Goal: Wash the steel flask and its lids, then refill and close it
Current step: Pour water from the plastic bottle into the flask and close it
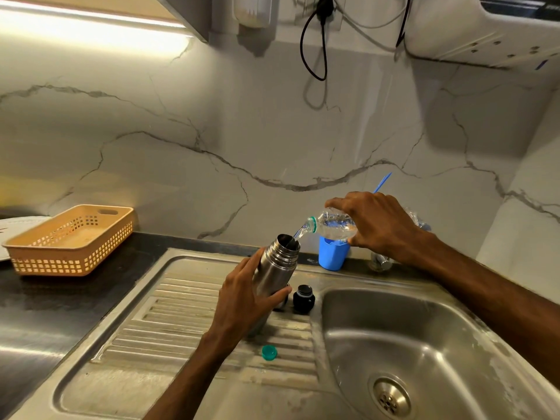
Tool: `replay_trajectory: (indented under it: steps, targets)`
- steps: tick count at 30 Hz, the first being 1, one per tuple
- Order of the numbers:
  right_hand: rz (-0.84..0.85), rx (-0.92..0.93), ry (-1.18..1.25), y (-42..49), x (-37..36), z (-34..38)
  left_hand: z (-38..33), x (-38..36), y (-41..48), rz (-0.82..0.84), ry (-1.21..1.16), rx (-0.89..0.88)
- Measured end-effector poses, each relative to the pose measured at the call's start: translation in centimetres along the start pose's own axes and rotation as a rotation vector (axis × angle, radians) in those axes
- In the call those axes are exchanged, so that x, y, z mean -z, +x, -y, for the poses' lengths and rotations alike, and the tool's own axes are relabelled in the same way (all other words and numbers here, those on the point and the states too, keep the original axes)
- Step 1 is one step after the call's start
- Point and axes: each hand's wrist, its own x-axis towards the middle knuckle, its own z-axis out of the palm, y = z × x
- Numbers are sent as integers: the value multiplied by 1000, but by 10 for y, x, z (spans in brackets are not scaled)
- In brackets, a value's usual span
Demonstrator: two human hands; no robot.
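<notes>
Centre frame: left grip (245, 295) wraps the tilted steel flask (277, 268) above the sink drainboard (169, 313), right grip (378, 222) clasps a plastic bottle (333, 224) pouring in; best keep the stream centred on its mouth.

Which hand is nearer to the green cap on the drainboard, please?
Left. The left hand grips the flask just behind the green cap; the right hand tilts the bottle farther back.
</notes>
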Motion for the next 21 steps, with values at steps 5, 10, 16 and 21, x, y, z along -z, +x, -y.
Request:
replay_trajectory:
  steps: [5, 10, 16, 21]
  targets:
    - [3, 1, -4, 1, -1, -1, 0, 0, 0, -1, 4, -4]
    - [-2, 3, -12, 2, -2, -2, -1, 0, 0, 1, 10, -8]
    - [7, 2, -31, 3, 2, -1, 0, 0, 0, 7, 15, 2]
    - [-10, 11, -57, 1, 9, 0, -2, 1, 0, 3, 4, -8]
